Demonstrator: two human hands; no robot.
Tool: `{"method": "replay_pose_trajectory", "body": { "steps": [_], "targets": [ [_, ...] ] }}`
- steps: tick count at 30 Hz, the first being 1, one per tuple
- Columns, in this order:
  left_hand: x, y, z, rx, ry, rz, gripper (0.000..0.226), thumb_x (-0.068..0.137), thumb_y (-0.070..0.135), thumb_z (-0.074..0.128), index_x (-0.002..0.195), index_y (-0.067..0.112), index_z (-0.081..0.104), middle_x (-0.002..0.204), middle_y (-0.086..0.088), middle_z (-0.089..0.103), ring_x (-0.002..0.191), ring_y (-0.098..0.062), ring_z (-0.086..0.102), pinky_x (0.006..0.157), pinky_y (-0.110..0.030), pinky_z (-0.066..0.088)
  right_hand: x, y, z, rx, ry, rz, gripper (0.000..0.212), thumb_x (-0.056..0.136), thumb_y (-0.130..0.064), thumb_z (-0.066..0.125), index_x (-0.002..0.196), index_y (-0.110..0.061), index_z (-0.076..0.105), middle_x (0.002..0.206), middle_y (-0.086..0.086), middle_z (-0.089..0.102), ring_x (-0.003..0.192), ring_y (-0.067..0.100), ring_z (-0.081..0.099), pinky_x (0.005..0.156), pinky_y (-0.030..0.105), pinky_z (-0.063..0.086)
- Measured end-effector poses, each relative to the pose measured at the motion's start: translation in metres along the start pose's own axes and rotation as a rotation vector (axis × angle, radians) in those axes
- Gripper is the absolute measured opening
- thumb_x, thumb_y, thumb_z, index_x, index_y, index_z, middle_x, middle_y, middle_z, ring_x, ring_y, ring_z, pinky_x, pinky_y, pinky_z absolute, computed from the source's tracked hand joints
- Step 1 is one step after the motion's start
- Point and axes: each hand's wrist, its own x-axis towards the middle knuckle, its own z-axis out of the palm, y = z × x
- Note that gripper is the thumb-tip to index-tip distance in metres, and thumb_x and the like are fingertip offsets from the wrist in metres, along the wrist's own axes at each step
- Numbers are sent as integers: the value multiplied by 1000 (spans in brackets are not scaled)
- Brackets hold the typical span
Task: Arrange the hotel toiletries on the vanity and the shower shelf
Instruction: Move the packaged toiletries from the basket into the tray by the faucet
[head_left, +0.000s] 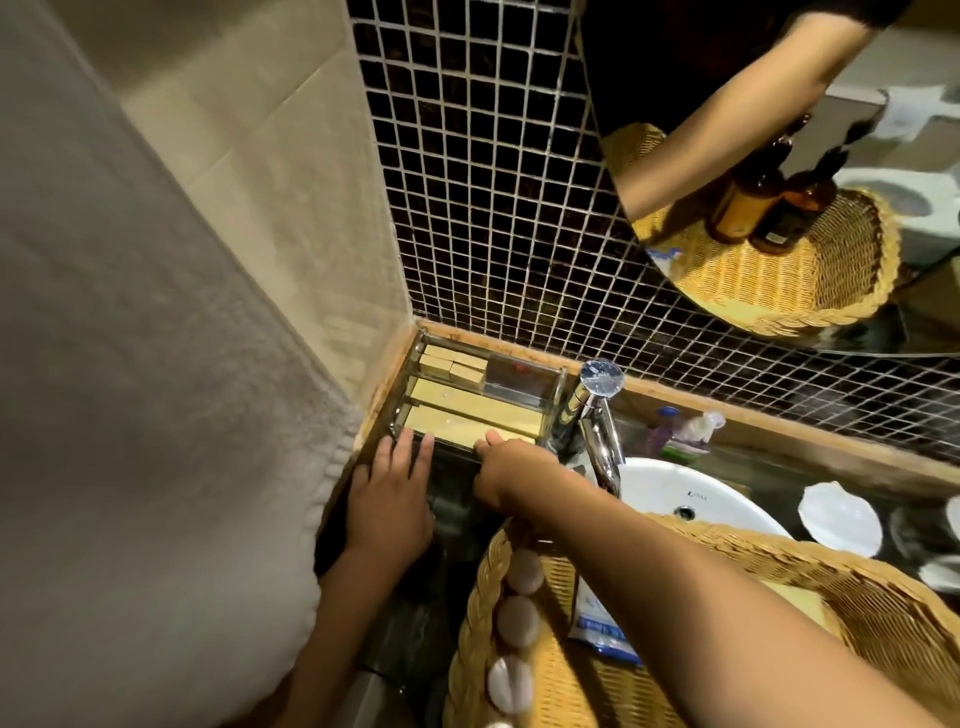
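A clear acrylic organiser tray (524, 371) stands in the back left corner of the dark vanity top, holding several yellow toiletry boxes (457, 400) in rows. My left hand (395, 493) lies flat on the counter, fingertips touching the tray's front edge. My right hand (511, 467) reaches across and pinches a yellow box (511, 435) in the tray's front row. A wicker basket (779, 556) sits under my right forearm, holding round white soaps (517, 621) along its rim and a blue-and-white packet (597, 623).
A chrome tap (597, 415) stands right of the tray over a white basin (685, 499). Small bottles (680, 428) stand behind it. White shell dishes (839, 519) lie at the right. A towel (145, 415) hangs at the left. The mirror (779, 156) reflects the basket and amber bottles.
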Motion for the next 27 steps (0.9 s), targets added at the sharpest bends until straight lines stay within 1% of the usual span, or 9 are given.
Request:
{"method": "replay_pose_trajectory", "body": {
  "steps": [2, 7, 10, 14, 16, 18, 21, 24, 27],
  "targets": [
    [-4, 4, -8, -17, 47, -2, 86, 94, 42, 50, 160, 25, -2, 168, -6, 6, 152, -27, 12, 115, -43, 28, -9, 2, -3, 52, 61, -9, 56, 93, -29, 54, 147, -21, 40, 145, 5, 48, 129, 29, 49, 103, 51, 45],
    [-13, 27, -41, -74, 72, -42, 82, 96, 39, 49, 159, 28, -1, 167, -2, 9, 152, -23, 13, 114, -42, 27, -50, 9, -10, 89, 180, -69, 74, 90, -17, 60, 156, -19, 26, 163, 3, 25, 142, 30, 38, 111, 46, 38],
    [-28, 46, -63, -58, 148, -7, 77, 97, 38, 47, 160, 27, 4, 165, -2, 19, 149, -23, 22, 111, -42, 32, -86, 19, -11, 93, 223, -124, 71, 89, -15, 56, 155, -14, 29, 160, 7, 30, 139, 32, 41, 111, 45, 40],
    [-46, 76, -93, 7, 196, 37, 73, 94, 31, 53, 157, 27, 17, 159, -2, 33, 141, -23, 35, 107, -41, 35, -141, 59, -4, 68, 245, -144, 73, 90, -14, 51, 157, -11, 23, 164, 12, 24, 145, 30, 35, 114, 39, 36],
    [-53, 91, -106, -20, 233, 64, 67, 93, 34, 52, 155, 27, 27, 151, -2, 42, 136, -23, 41, 103, -42, 38, -169, 89, 2, 104, 269, -119, 70, 89, -13, 54, 154, -14, 30, 159, 12, 35, 140, 30, 41, 110, 38, 39],
    [-61, 111, -113, -33, 258, 150, 66, 91, 36, 54, 152, 26, 33, 145, -1, 48, 131, -24, 45, 100, -42, 40, -195, 123, 11, 149, 287, -77, 64, 89, -17, 58, 150, -21, 39, 148, 10, 51, 131, 31, 50, 104, 39, 45],
    [-75, 147, -115, -26, 279, 357, 61, 87, 38, 57, 145, 25, 43, 138, -2, 53, 125, -25, 49, 97, -43, 40, -222, 173, 26, 121, 265, -14, 65, 92, -21, 56, 154, -23, 35, 150, 10, 50, 136, 31, 46, 108, 37, 41],
    [-91, 195, -99, 84, 174, 636, 56, 88, 39, 54, 141, 22, 46, 135, -5, 53, 123, -28, 48, 99, -43, 36, -238, 215, 45, 137, 249, 72, 62, 92, -22, 59, 151, -23, 41, 149, 8, 50, 135, 29, 47, 111, 40, 41],
    [-102, 236, -77, 174, 45, 746, 54, 94, 40, 50, 144, 20, 42, 136, -8, 51, 125, -30, 45, 101, -43, 32, -243, 245, 69, 119, 220, 121, 57, 91, -28, 63, 145, -24, 47, 143, 9, 53, 128, 29, 53, 105, 42, 46]
  ]
}}
